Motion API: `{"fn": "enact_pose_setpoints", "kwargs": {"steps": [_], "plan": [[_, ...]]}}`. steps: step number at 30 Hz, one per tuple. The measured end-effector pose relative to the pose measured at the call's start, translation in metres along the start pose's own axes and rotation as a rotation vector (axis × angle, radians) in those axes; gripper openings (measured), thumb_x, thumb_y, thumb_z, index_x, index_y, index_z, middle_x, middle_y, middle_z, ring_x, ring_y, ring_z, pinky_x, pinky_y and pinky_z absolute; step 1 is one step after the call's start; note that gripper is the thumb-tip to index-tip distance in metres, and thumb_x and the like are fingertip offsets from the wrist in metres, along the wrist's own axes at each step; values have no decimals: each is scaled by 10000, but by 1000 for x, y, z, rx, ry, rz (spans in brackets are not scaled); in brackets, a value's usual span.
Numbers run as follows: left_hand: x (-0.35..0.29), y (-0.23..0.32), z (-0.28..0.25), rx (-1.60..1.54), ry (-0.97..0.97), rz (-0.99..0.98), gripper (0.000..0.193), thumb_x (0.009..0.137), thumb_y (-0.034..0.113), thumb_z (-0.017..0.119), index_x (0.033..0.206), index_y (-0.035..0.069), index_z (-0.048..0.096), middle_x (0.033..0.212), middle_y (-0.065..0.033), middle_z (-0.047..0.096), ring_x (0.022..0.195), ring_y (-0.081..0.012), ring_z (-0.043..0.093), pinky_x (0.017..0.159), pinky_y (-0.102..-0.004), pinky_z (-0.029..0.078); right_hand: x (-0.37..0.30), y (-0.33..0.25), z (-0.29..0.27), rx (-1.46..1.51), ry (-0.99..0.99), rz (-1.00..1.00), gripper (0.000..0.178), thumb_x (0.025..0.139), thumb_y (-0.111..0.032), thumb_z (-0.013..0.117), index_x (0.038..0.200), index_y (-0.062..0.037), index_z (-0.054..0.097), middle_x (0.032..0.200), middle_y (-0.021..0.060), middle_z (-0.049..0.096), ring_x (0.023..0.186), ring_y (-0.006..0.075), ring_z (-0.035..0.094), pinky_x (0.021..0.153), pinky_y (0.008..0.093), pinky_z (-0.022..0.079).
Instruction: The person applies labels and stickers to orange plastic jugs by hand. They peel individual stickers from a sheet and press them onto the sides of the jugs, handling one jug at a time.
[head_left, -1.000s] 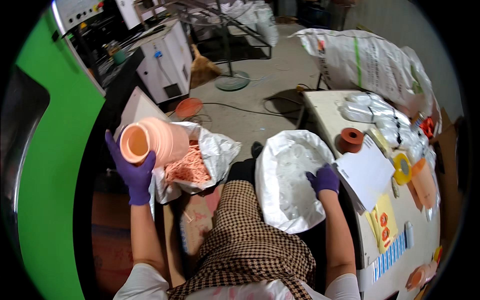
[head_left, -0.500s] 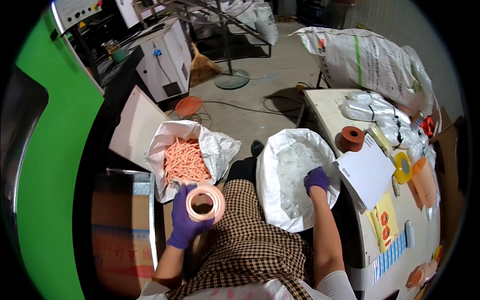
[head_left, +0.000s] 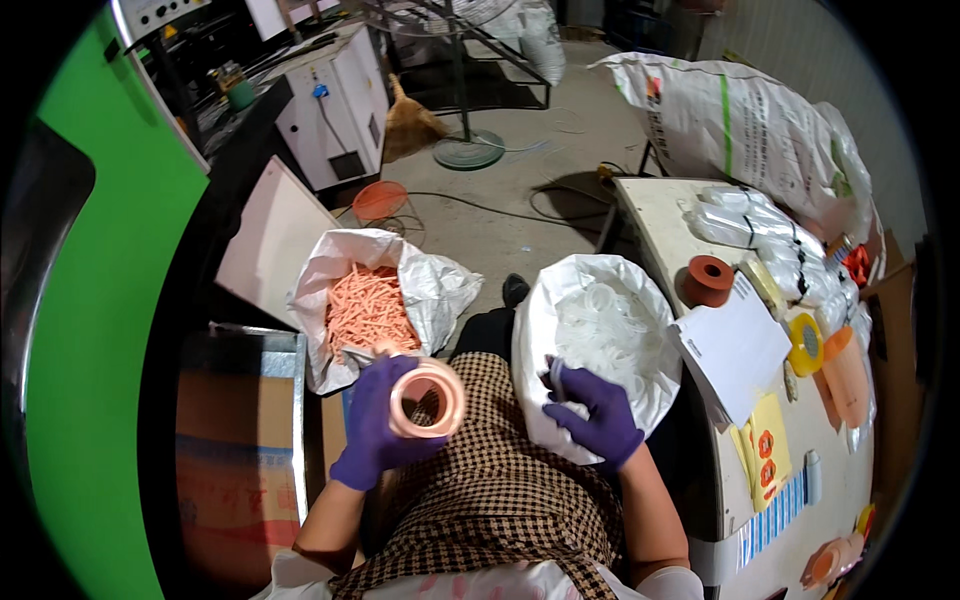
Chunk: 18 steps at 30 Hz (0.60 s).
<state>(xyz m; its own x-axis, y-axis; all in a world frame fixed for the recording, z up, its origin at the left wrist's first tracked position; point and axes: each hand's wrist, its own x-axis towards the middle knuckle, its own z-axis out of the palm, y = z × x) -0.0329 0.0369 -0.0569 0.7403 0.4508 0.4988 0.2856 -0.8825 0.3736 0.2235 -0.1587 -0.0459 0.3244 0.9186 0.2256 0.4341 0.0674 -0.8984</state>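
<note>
Left hand gripping orange cup, right hand in bag of clear rings

Even, fairly bright overhead light falls on the concrete floor and the white sack at centre, whose plastic washes out pale, while the lap at six o'clock stays dim. Fisheye distortion bends the table edge at three o'clock and the green panel at nine o'clock. A black vignette rings the frame; focus softens toward the rim.

gloves: matt rubber | cup: smooth plastic | sack: woven plastic
</note>
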Motion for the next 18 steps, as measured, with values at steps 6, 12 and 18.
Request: {"fn": "enact_pose_setpoints", "kwargs": {"steps": [6,12,18], "plan": [[29,37,0,-271,55,110,723,610,311,925,1205,47,611,1156,-138,660,1062,-356,646,954,-472,479,5,-28,62,200,-90,-365,396,748,161,565,1085,4,704,1181,187,711,1064,335,710,957,383,559],[19,42,13,-149,9,267,750,602,345,909,1224,35,629,1244,-139,655,1137,-337,640,1054,-511,435,12,-26,88,-193,-98,-142,253,750,-30,679,987,-106,718,942,158,708,847,371,696,763,429,572],[33,56,17,-184,52,286,709,637,321,892,1227,31,626,1188,-152,678,1086,-347,660,1030,-503,449,3,-15,94,-320,20,-106,280,792,-71,678,1063,-135,709,1045,155,702,870,366,696,780,419,572]]}}
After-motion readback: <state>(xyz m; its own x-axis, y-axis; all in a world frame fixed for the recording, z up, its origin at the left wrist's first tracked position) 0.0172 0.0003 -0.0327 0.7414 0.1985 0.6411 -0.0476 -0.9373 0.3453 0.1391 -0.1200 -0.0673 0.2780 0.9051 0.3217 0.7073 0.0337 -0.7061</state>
